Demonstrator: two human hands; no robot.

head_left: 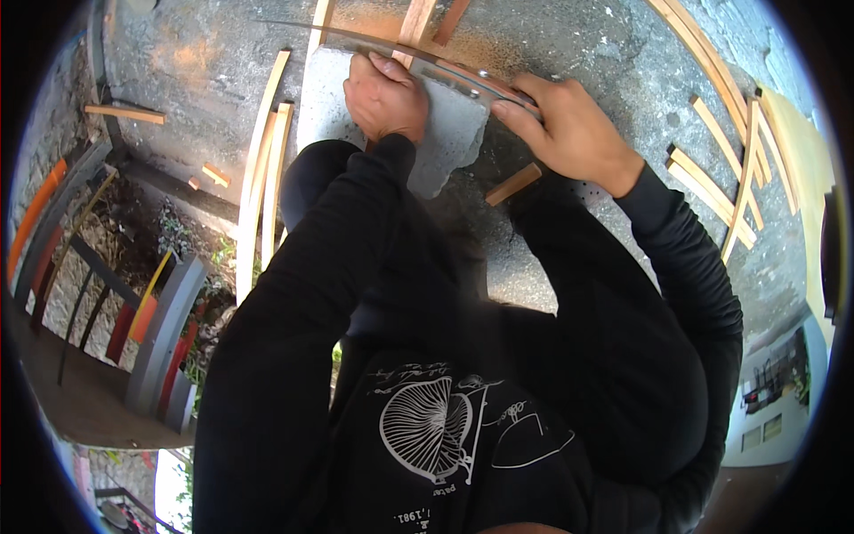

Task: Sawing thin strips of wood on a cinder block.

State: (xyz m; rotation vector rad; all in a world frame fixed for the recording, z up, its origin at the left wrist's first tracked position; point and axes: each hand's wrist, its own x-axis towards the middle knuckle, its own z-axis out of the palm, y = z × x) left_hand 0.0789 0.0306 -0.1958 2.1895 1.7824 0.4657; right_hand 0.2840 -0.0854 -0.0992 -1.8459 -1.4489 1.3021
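My right hand (569, 125) is closed around the riveted wooden handle of a handsaw (382, 42). Its long thin blade slants away to the upper left, just beyond my left fist. My left hand (385, 98) is wrapped over a wooden strip (415, 22), pressing it on a rough grey slab (454, 133) in front of my knees. The blade lies across this strip; the hand hides most of the strip's near part. A short wooden offcut (513, 184) lies by my right foot. Orange sawdust (485, 55) covers the floor past the blade.
Long wooden strips (262, 178) lie left of the slab. More strips (712, 191) are scattered at the right, some crossing. Small offcuts (215, 174) and another strip (124, 114) lie at the left, above a stack of coloured boards (160, 338) along the wall side.
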